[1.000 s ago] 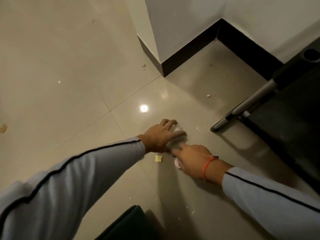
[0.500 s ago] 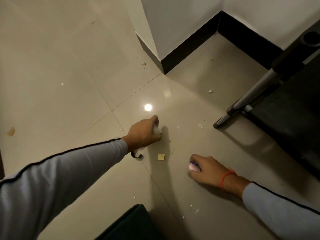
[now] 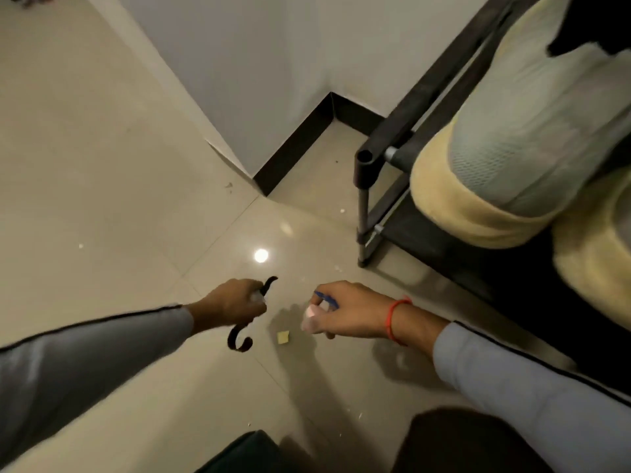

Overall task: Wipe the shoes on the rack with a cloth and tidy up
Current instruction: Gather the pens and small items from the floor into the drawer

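Head view
Floor: glossy beige tiles with thin grout lines, a round light glare at about 12 o'clock from the hands, and pale crumbs scattered about.
Wall: matte white, with a black skirting board running round the corner at 12 o'clock.
Shoe rack: dark metal tube frame with grey joints and a flat black shelf, at 2 o'clock from the hands.
Shoes: a pale shoe with grey-white mesh upper and a thick, yellowed foam-like sole sits on the rack; its rounded toe overhangs the front rail. A second yellowish toe shows just below it at 3 o'clock.
Left hand: the left hand is curled into a fist around a thin black curled strip; one end sticks out past the knuckles at 1 o'clock, the other hooks out below the wrist at 6 o'clock. Something small and white shows between the fingers; what it is cannot be told.
Right hand: the right hand, with a red thread bracelet on the wrist, has fingers bent inward, pinching a small blue item and a blurred pinkish-white scrap.
Cloth: no piece in either hand can be told as the cloth.
Yellow scrap: a small square bit lies on the tile between the two hands, touching neither.
Sleeves: smooth grey fabric with a black piping line.
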